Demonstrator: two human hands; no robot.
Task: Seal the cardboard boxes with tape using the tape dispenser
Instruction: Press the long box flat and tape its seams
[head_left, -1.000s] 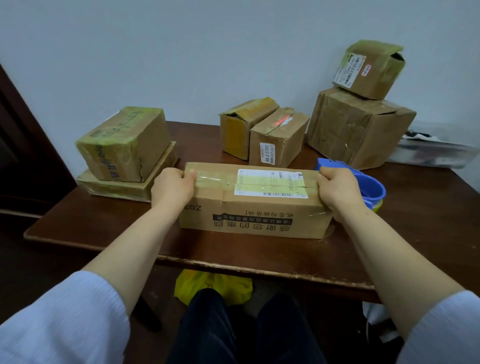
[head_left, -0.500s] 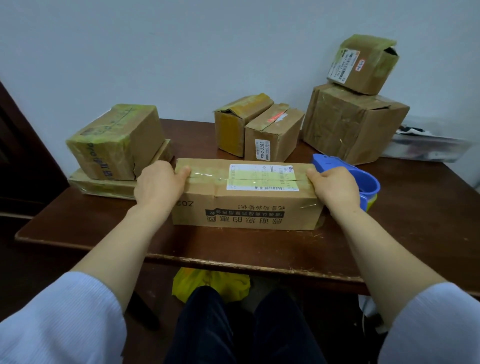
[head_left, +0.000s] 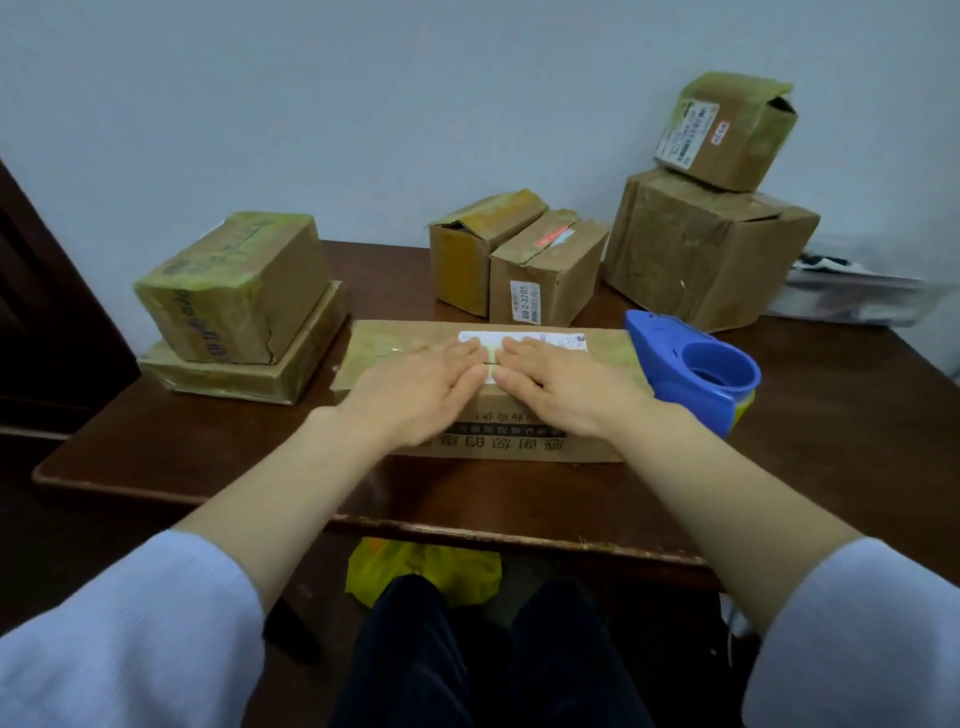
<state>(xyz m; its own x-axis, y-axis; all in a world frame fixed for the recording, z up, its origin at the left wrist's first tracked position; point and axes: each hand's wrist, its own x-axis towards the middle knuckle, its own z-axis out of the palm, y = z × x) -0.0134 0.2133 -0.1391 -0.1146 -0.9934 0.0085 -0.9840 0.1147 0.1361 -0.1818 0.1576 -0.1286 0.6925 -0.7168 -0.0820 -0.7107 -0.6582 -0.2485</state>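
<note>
A long flat cardboard box (head_left: 608, 353) with a white label lies near the front of the brown table (head_left: 831, 426). My left hand (head_left: 415, 387) and my right hand (head_left: 566, 387) lie flat on its top, fingers straight, fingertips nearly meeting over the label. Clear tape runs along the top of the box. The blue tape dispenser (head_left: 696, 371) stands on the table against the box's right end, held by neither hand.
Two stacked boxes (head_left: 239, 306) sit at the left. Two small boxes (head_left: 519, 260) stand behind the long one. A large box with a small one on top (head_left: 706, 244) is at the back right, beside a clear plastic pack (head_left: 857, 291). A yellow bag (head_left: 421, 571) lies under the table.
Both hands left the ends of the long box and slid inward to its middle, now pressing flat on the top. The dispenser stayed beside the right end.
</note>
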